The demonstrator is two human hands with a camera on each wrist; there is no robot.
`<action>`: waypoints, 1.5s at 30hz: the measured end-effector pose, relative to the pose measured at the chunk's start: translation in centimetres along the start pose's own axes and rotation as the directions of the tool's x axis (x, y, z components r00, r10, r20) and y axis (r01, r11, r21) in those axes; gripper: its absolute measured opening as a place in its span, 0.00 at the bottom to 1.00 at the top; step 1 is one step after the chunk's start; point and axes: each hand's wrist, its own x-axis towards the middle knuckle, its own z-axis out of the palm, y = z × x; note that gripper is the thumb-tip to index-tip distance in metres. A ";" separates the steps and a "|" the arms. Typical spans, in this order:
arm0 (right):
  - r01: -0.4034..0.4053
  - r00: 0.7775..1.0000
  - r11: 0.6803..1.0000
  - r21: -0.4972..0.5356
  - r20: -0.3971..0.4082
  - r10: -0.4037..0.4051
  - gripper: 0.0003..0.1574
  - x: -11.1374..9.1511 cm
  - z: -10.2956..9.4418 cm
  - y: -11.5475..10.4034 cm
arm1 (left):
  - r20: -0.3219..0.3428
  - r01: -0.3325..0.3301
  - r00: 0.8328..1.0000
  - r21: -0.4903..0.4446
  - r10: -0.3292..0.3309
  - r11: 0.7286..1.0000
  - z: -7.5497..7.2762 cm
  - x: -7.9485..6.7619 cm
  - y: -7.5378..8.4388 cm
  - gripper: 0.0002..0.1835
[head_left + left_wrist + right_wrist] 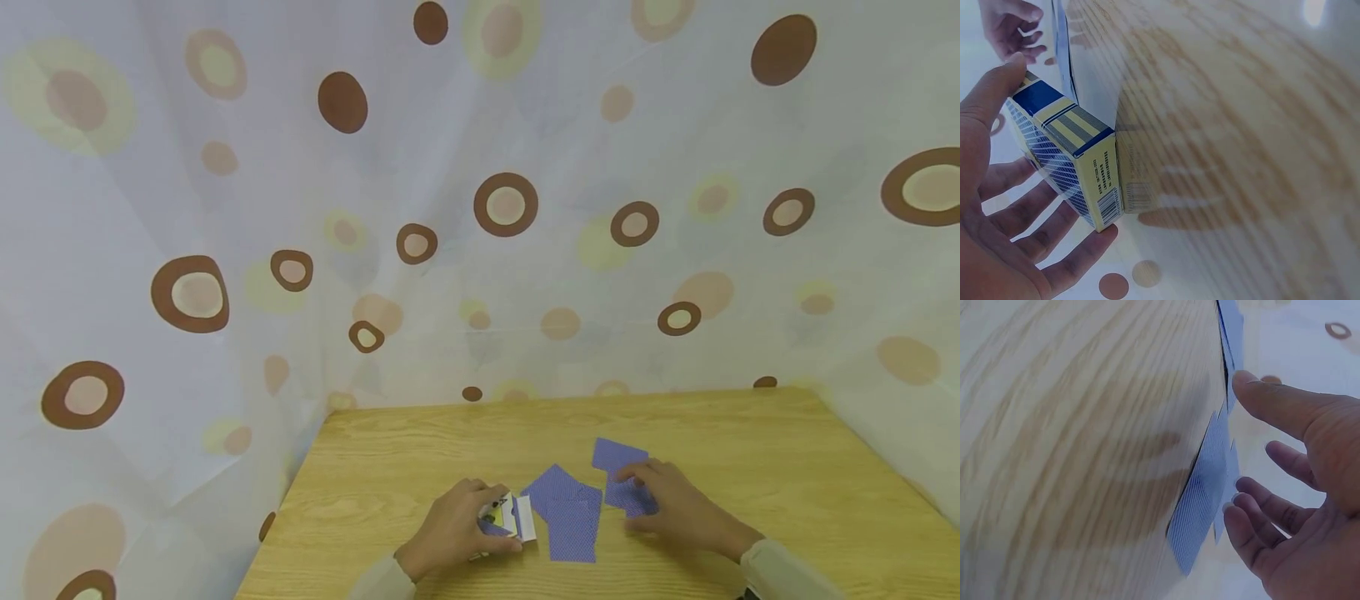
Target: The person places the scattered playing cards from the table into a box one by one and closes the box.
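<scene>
My left hand [452,527] grips a playing card box [501,518], its white end flap turned toward the cards. In the left wrist view the box [1054,150] is blue and cream with a barcode on one end. Thumb and fingers lie on opposite sides of it. My right hand [681,510] hovers at a right-hand group of blue-backed playing cards [618,453], partly covering it. In the right wrist view its fingers are loosely bent beside the cards [1197,500], with nothing held between them. More face-down cards [573,533] overlap between the hands.
A light wooden table [420,450] bears everything. A pale curtain [555,275] with brown and beige circles hangs behind it and along both sides.
</scene>
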 end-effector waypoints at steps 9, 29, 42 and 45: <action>-0.143 0.988 0.990 -0.013 0.062 0.144 0.48 -1.6 -1.5 3.2 | 0.011 0.021 1.000 -0.016 -0.021 1.000 0.1 -0.1 -0.1 0.46; -0.204 0.978 0.976 -0.069 0.024 0.206 0.39 -1.8 -2.6 3.7 | 0.023 0.039 0.999 -0.024 -0.038 0.999 0.0 -0.1 -0.2 0.46; -0.112 0.993 0.912 -0.395 -0.022 0.113 0.50 -2.2 -2.1 3.8 | 0.018 0.040 0.999 0.014 -0.040 0.999 0.1 0.1 -0.1 0.45; -0.106 0.993 0.917 -0.385 0.004 0.117 0.55 -2.6 -1.5 4.4 | 0.019 0.039 0.999 0.013 -0.039 0.999 0.2 0.1 -0.2 0.45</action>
